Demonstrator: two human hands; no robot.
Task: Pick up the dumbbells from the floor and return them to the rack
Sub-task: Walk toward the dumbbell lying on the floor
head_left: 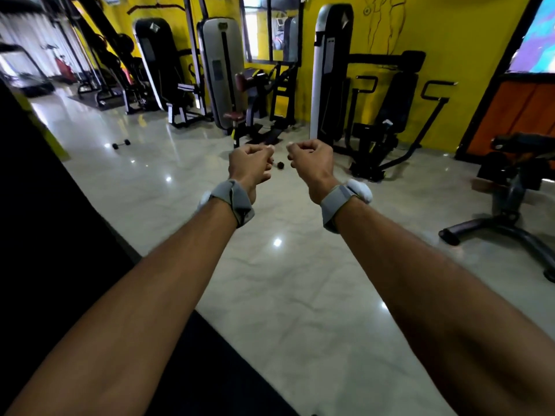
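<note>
Bare, empty left hand (pixel 250 166) and right hand (pixel 310 163) hold fingers clenched above dumbbell (pixel 121 143).

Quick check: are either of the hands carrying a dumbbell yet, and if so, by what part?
No. Both the left hand and right hand are curled into empty fists. One dumbbell lies on the floor far left; another dumbbell shows between the hands.

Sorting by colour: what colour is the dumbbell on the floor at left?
Black, seen in the head view: the dumbbell.

Two dumbbells (pixel 121 144) (pixel 280 165) on the floor — two hands (pixel 250 166) (pixel 310 163), both fisted.
</note>
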